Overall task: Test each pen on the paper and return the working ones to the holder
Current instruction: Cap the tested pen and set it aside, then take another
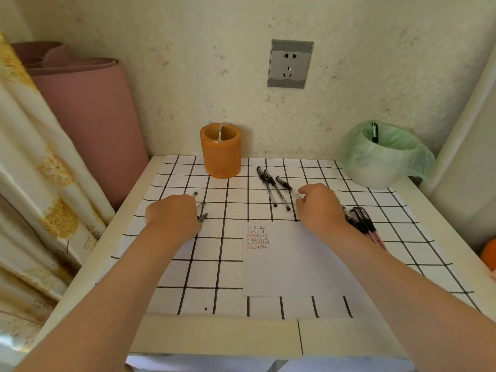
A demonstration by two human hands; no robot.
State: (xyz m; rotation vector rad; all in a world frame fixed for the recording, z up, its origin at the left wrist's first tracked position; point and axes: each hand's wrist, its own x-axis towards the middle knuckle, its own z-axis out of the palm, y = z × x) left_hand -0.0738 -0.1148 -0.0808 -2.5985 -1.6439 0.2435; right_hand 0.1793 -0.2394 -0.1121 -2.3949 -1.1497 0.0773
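White table under a black-grid cloth [188,277] fills the view, with a patterned curtain [40,183] and a pink rolled mat [88,116] at the far left. The left hand [173,218] lies knuckles-up on the cloth, fingers curled round what seem to be three loose pens [202,212]; their ends poke out on its right side and the fingertips are hidden. The orange holder [221,154] stands upright at the far edge, by the wall. The paper [290,269], marked with rows of red and black strokes, lies near centre. Beyond it two pens [271,183] lie side by side. Just right of them, the right hand [320,208] pinches the near end of a third pen [286,185]. A pen bundle [361,221] lies touching that wrist's right side. At the far right, a green-lined bin [375,170] holds one discarded pen [375,132].
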